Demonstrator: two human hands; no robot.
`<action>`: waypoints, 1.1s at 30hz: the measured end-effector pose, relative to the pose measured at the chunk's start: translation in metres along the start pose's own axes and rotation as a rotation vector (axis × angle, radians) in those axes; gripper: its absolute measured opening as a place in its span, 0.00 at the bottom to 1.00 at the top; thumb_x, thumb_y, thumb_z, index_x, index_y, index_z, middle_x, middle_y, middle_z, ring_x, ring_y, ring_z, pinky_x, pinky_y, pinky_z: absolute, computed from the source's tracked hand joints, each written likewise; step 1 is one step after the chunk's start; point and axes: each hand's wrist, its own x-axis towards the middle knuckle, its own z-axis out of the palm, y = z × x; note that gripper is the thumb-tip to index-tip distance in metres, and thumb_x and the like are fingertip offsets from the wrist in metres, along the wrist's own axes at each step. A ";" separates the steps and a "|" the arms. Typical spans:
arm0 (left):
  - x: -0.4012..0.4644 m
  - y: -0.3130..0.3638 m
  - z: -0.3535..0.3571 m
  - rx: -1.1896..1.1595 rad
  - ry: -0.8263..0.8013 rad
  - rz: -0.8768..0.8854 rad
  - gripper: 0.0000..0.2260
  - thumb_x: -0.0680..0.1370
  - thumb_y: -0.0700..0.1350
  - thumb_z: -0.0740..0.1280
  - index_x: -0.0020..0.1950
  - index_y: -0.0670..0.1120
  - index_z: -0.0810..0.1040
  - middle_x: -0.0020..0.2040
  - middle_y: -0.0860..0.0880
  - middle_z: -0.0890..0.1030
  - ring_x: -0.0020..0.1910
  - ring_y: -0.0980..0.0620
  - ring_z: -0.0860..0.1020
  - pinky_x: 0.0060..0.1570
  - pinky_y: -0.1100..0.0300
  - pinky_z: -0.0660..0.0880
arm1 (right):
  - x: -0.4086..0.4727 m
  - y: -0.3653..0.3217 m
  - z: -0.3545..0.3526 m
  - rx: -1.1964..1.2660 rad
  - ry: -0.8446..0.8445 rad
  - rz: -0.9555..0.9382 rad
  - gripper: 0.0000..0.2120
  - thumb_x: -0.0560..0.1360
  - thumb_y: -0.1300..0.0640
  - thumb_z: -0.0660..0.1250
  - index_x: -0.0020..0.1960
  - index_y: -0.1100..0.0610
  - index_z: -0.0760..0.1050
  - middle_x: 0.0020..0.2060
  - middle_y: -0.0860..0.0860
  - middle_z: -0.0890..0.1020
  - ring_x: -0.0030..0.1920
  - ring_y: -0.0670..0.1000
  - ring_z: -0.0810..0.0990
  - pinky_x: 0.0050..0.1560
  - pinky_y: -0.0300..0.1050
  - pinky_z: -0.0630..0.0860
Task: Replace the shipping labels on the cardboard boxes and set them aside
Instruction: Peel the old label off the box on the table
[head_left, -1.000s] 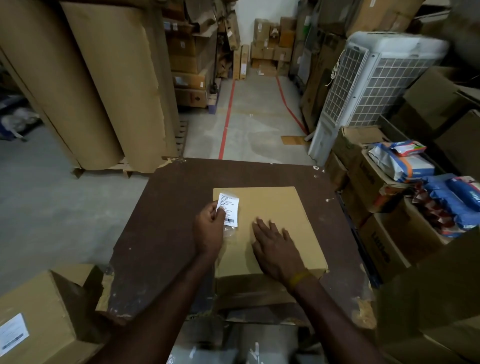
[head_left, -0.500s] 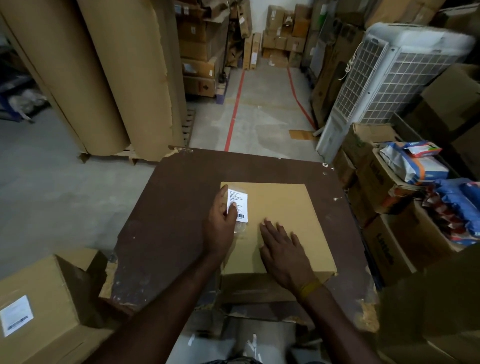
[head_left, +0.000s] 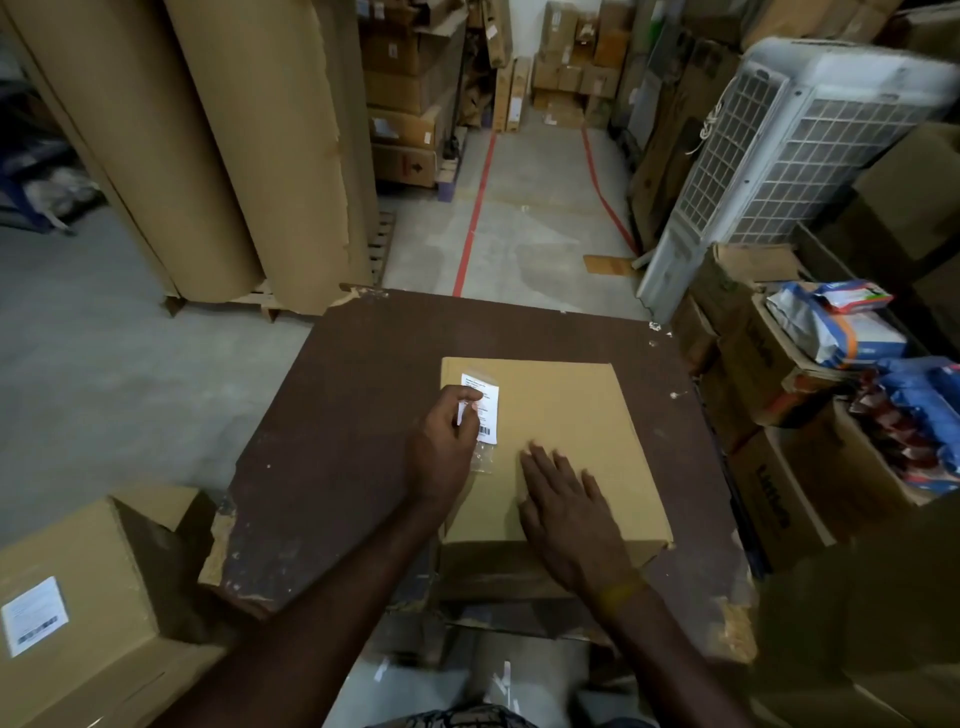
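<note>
Cardboard box (head_left: 561, 447) flat on the brown table (head_left: 332, 447), right hand (head_left: 569, 501) spread open on its lid, fingers straight. Toward the box's far left corner, shipping label (head_left: 485, 413), long axis running away from the body. Directly over that label, left hand (head_left: 441, 447), nearer of the two, fingertips (head_left: 467, 397) curled and pinching its left edge.

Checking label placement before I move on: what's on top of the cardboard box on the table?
On the cardboard box: a white shipping label near its far-left corner, gripped by the left hand, with clear film below it. The right hand lies flat. The left hand hides the label's left edge.
</note>
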 end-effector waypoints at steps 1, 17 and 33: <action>0.000 0.000 0.000 0.000 -0.009 -0.005 0.07 0.77 0.47 0.63 0.53 0.54 0.79 0.46 0.56 0.83 0.39 0.54 0.81 0.39 0.55 0.77 | 0.011 0.001 -0.002 -0.009 0.010 0.009 0.39 0.73 0.38 0.28 0.82 0.51 0.40 0.81 0.47 0.42 0.81 0.51 0.43 0.78 0.53 0.44; 0.004 0.002 0.000 0.083 -0.005 0.050 0.12 0.76 0.43 0.62 0.52 0.47 0.85 0.53 0.49 0.85 0.49 0.49 0.82 0.48 0.54 0.79 | 0.027 0.003 -0.005 -0.008 0.023 0.023 0.33 0.79 0.40 0.34 0.82 0.52 0.41 0.81 0.48 0.43 0.81 0.52 0.44 0.78 0.53 0.44; 0.003 0.008 -0.001 0.081 -0.027 -0.003 0.14 0.74 0.45 0.62 0.53 0.47 0.85 0.52 0.49 0.85 0.49 0.48 0.82 0.49 0.54 0.77 | 0.043 0.002 -0.007 0.000 0.024 0.031 0.29 0.85 0.45 0.43 0.82 0.54 0.42 0.81 0.50 0.43 0.81 0.54 0.44 0.78 0.55 0.45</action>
